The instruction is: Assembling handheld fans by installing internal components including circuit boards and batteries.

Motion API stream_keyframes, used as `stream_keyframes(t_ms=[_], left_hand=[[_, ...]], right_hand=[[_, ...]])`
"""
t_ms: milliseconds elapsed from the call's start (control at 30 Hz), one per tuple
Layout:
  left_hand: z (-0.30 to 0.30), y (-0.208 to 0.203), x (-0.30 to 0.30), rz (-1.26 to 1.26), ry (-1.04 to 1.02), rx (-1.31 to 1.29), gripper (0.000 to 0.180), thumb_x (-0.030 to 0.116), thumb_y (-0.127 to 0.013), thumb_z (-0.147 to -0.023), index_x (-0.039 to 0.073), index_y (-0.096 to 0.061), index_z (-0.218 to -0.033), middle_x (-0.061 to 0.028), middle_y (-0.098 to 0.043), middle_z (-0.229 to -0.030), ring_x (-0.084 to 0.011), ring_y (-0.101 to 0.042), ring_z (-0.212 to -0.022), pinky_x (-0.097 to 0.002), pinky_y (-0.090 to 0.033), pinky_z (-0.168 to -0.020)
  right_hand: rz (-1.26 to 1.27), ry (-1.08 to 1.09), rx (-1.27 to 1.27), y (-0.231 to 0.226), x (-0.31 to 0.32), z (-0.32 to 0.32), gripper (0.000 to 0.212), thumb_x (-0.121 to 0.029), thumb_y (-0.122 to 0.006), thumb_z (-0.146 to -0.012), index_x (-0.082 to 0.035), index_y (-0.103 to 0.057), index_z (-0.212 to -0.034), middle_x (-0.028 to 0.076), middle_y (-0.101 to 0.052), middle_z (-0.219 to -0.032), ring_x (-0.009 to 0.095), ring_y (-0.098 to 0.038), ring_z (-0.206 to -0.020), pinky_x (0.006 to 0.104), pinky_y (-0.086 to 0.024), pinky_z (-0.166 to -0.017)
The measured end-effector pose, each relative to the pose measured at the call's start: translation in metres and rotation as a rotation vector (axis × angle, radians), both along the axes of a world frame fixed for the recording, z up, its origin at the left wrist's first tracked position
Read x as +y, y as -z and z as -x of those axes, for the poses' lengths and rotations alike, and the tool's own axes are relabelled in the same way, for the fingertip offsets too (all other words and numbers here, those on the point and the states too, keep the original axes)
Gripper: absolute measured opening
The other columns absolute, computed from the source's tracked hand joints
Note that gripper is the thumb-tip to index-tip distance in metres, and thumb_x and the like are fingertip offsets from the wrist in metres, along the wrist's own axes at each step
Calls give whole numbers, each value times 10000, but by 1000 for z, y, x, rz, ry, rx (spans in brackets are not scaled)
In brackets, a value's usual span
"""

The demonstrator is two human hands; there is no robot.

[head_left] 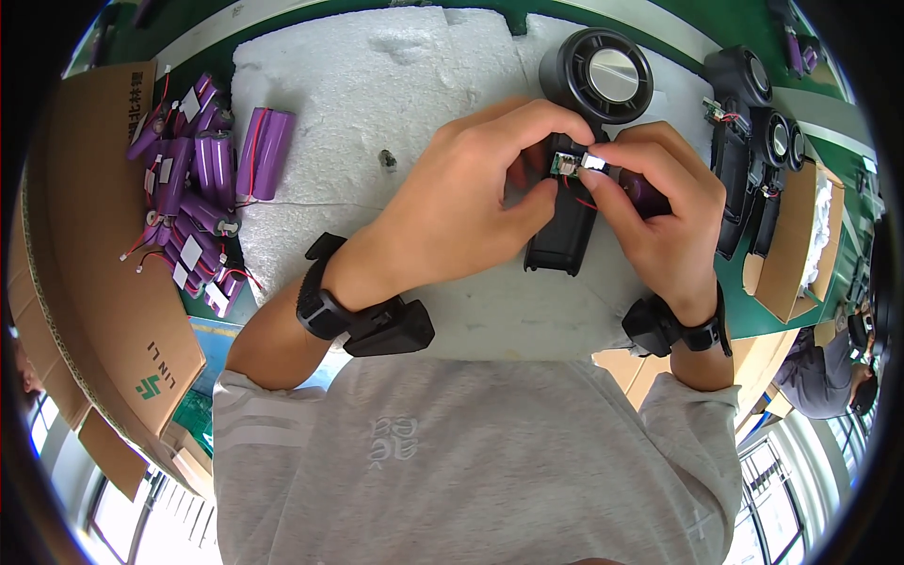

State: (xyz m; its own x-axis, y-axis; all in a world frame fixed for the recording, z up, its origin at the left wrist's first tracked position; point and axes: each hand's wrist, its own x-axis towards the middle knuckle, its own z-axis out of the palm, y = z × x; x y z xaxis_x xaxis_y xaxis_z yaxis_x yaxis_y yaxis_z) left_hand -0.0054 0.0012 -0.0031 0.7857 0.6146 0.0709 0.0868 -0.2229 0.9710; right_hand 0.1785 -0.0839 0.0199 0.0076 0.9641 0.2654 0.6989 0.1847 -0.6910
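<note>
A black device with a round, fan-like head (pixel 582 100) and a long open handle housing (pixel 563 235) lies on the white foam slab. My left hand (pixel 471 193) closes around the upper handle, thumb and forefinger on either side of a small green circuit board (pixel 563 168). Opposite it, my right hand (pixel 667 193) pinches a small white connector (pixel 594 162) at the board's edge. Whether the connector is seated cannot be seen. Under the right fingers sits a purple battery pack (pixel 644 196), partly hidden. A thin red wire (pixel 583 201) runs between pack and board.
Several purple battery packs (pixel 184 188) with wires are heaped at left beside a large cardboard box (pixel 113 245). One pair (pixel 266 153) lies apart on the foam (pixel 377 85). More black devices (pixel 744 151) and an open carton (pixel 791 250) stand at right. Another person (pixel 817 372) is far right.
</note>
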Motion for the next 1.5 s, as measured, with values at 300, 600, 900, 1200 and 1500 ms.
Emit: stream_keyframes(t_ms=[300,600,900,1200,1500], left_hand=[[-5,-5,-3,36,-56,44,405,-90,-620,-759,57,-609,-1137,-31,-632,-904,-88,-591,-739,-226,-501,-656],[-6,-3,-6,25,-117,68,339,-60,-639,-760,55,-583,-1074,-25,-624,-845,-80,-589,-693,-225,-484,-622],[2,-5,5,98,-18,26,336,-60,-655,-792,55,-587,-1100,-30,-634,-842,-97,-608,-712,-246,-503,-650],[-3,-3,13,-209,44,-57,240,-88,-641,-817,51,-710,-999,-137,-683,-988,-193,-683,-808,-267,-532,-680],[0,-9,14,-358,36,62,264,-57,-660,-804,83,-729,-1017,-166,-675,-1026,-255,-686,-797,-306,-529,-669]], right_hand=[[-66,-23,-53,2,1,2,241,35,-760,-710,-26,-695,-934,62,-624,-855,99,-534,-618,211,-403,-525],[-73,43,-21,3,1,4,209,31,-763,-730,-19,-693,-920,70,-630,-849,104,-550,-631,210,-415,-533],[-80,37,-54,2,3,5,194,18,-769,-710,-30,-702,-885,76,-639,-815,147,-606,-632,235,-472,-532],[-68,120,-54,-1,2,5,186,-20,-780,-717,-38,-663,-862,51,-619,-768,117,-572,-560,235,-451,-494],[636,57,308,-21,-1,-6,328,13,-760,-732,-52,-579,-998,-17,-551,-829,22,-445,-646,183,-348,-541]])
